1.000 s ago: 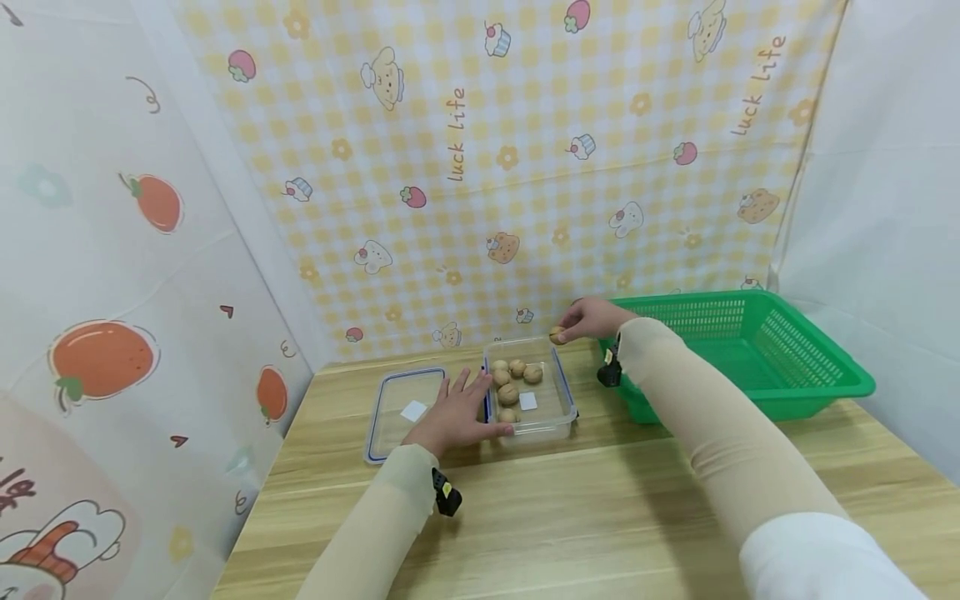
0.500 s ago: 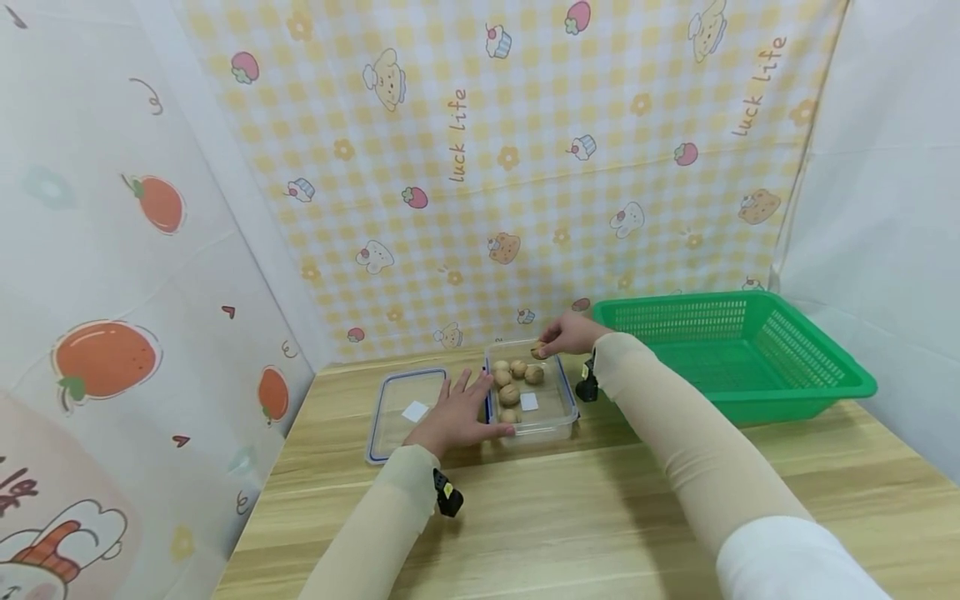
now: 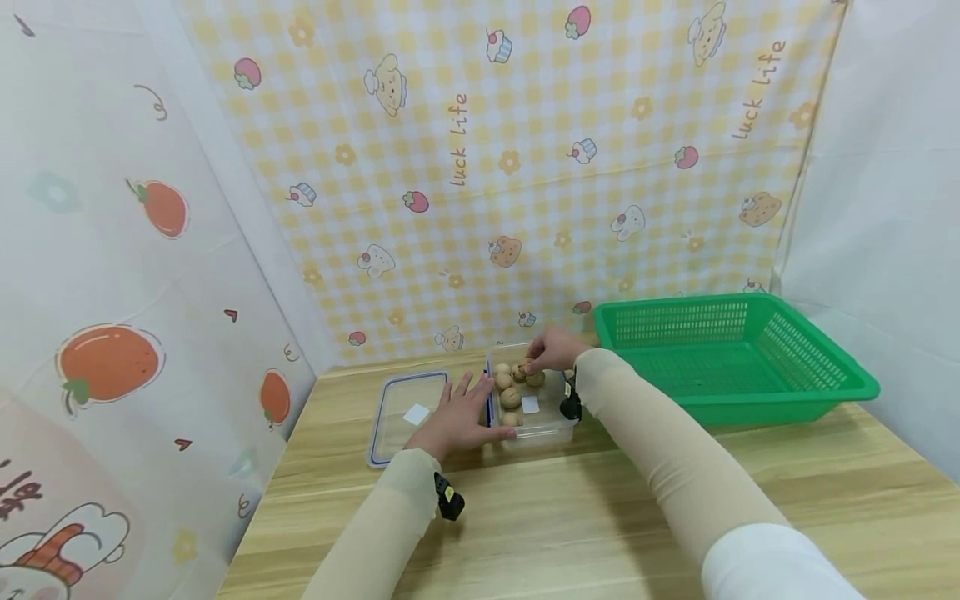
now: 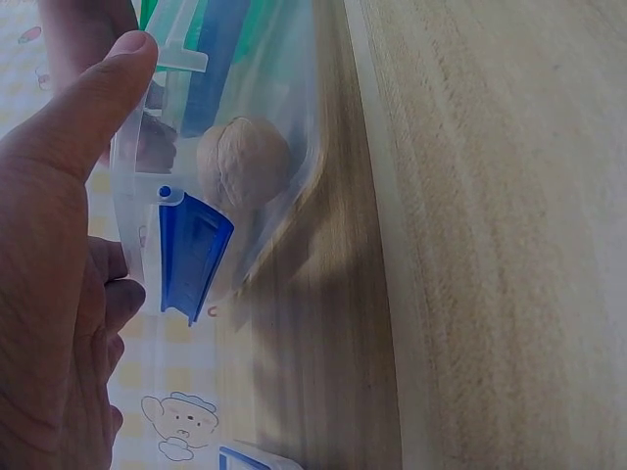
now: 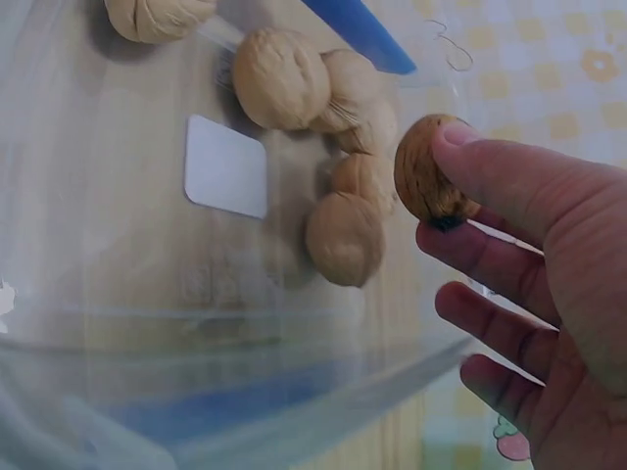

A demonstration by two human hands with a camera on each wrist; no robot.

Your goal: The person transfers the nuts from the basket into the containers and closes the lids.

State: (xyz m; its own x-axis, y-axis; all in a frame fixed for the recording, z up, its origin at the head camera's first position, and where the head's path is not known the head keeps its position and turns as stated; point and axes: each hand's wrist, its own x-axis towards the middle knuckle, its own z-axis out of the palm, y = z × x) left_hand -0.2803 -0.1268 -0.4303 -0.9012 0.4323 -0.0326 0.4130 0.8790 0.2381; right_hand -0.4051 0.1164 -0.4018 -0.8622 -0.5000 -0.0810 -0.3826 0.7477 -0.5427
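Between thumb and fingers my right hand [image 3: 557, 350] pinches a walnut [image 5: 427, 171], held over the far part of a clear plastic box [image 3: 551, 417]. Inside the box several walnuts [image 5: 345, 238] lie mostly along its left side, near a white square label [image 5: 225, 166]. My left hand [image 3: 456, 421] rests at the box's left side with fingers spread and straight, the thumb near the front rim. In the left wrist view, the left thumb and fingers touch the rim beside a blue clasp [image 4: 191, 255], and one walnut [image 4: 243, 162] shows through the wall.
A clear lid [image 3: 380, 417] with a blue seal lies left of the box, partly behind the left hand. To the right stands a green slotted basket [image 3: 750, 400]. A patterned cloth [image 3: 480, 208] hangs behind the wooden table [image 3: 540, 525].
My right hand has moved left and down with the walnut, from beside the basket to over the box. The left hand has stayed in place at the box.
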